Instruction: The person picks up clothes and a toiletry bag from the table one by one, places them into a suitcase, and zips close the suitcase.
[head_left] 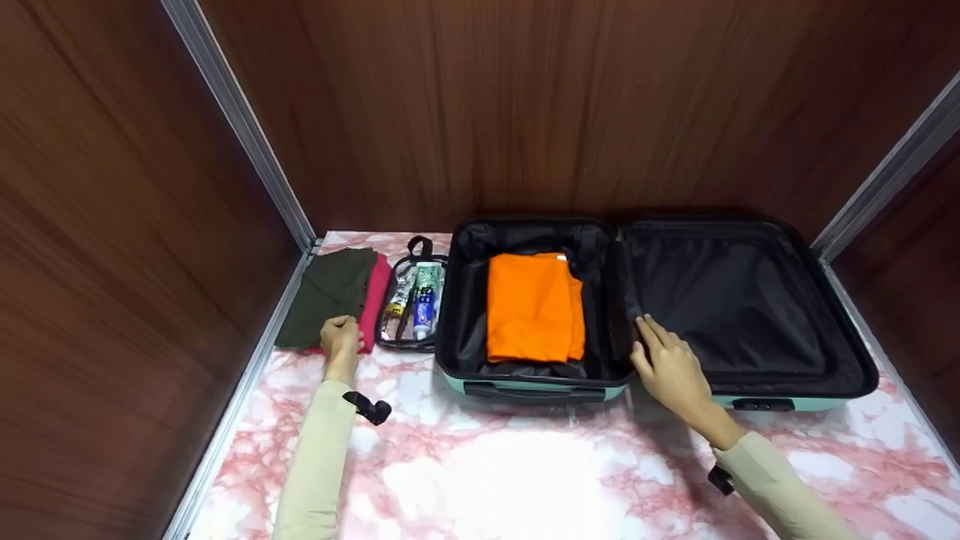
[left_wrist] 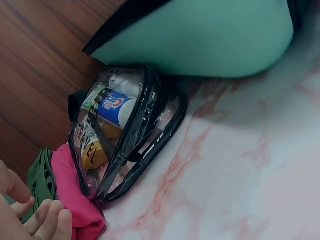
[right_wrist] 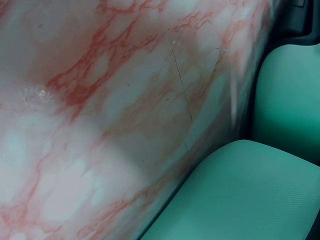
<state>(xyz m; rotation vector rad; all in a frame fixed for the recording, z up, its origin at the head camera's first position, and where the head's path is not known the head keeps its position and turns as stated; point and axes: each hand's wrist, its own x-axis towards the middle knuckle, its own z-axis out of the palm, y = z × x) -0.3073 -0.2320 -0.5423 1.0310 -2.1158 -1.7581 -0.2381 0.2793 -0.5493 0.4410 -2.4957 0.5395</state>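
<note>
An open mint-green suitcase (head_left: 534, 391) with black lining lies flat, with a folded orange garment (head_left: 532, 307) in its left half. My right hand (head_left: 673, 373) rests its extended fingers on the inner edge of the suitcase's right half, near the hinge side; the right wrist view does not show this hand. Over the near edge of a folded dark green garment (head_left: 328, 289) is my left hand (head_left: 342, 335), fingers loosely bent. In the left wrist view, its thumb and fingers stand apart with nothing visibly gripped. A pink-red garment (left_wrist: 75, 195) lies partly under the green one.
Between the clothes and suitcase lies a clear toiletry bag (left_wrist: 125, 150) with black trim, holding a toothpaste tube (head_left: 424, 300) and other items. Wood-grain panels (head_left: 487, 112) enclose the marble-patterned table (head_left: 510, 480) at the back and sides.
</note>
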